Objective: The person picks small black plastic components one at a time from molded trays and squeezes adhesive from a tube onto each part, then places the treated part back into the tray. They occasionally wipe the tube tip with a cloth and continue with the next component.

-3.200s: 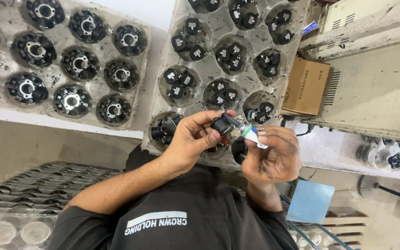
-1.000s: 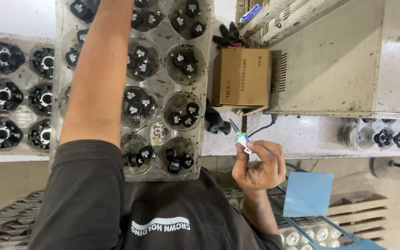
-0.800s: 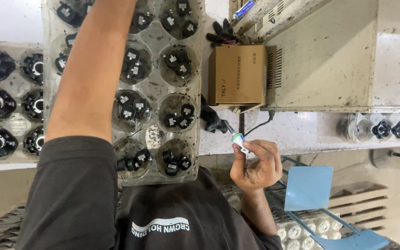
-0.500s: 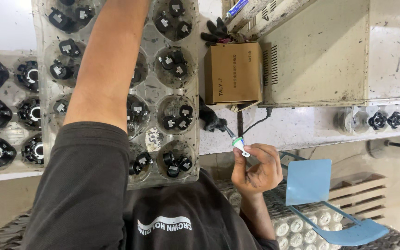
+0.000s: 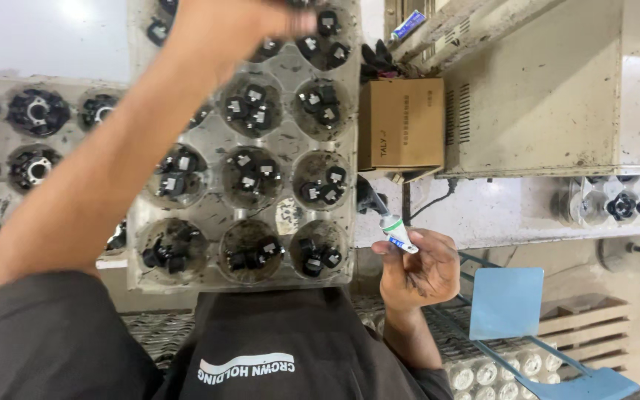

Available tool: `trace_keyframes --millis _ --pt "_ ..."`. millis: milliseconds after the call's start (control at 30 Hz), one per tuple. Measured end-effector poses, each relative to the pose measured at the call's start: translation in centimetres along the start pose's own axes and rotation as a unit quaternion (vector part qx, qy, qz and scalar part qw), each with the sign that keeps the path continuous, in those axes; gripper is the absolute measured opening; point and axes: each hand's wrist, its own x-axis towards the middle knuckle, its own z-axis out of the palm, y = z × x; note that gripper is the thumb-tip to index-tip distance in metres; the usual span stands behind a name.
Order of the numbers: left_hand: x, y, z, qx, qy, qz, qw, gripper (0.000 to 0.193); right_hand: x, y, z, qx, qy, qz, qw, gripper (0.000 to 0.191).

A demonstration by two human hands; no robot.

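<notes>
Meanwhile, the right hand [image 5: 418, 270] held a small white tube [image 5: 395, 233] between its fingers [image 5: 381, 247], just beside the clear tray [image 5: 283, 152] of black parts [image 5: 252, 175]. The left hand [image 5: 224, 22] reached over the far end of that tray; I cannot tell how its fingers stood. A cardboard box [image 5: 401, 122] stood near on the table [image 5: 498, 207].

My left hand [image 5: 238, 18] runs off the far edge of the picture, so its fingers are cut off and I cannot tell what they grip. My forearm hides several cups of the clear tray [image 5: 283, 148] and the near cups of the grey tray [image 5: 9, 133] on the left, which the left edge also crops. In my right hand [image 5: 418, 270], the small tube [image 5: 396, 233] is half buried in my fingers; its nozzle tip is too small to make out.
</notes>
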Motion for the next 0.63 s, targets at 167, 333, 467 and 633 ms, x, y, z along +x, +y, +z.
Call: trace_keyframes --millis 167,333,467,633 --pt "-12.1 5.0 0.3 -0.036 0.046 -0.035 0.998 0.051 0.6 -2.1 3.5 -0.021 -0.06 -0.074 0.995 0.035" --pt "-19.6 6.1 1.4 -0.13 0.114 -0.06 0.983 0.042 0.3 -4.1 7.2 -0.023 -0.086 -0.097 0.991 0.028" --pt "-22.8 4.6 1.5 -0.249 0.149 -0.093 0.952 0.043 -0.2 -5.9 9.4 -0.048 -0.137 -0.11 0.983 0.026" --pt "-25.8 3.1 1.0 -0.222 0.174 -0.091 0.955 0.041 -0.6 -9.7 11.2 -0.058 -0.175 -0.139 0.973 0.027"
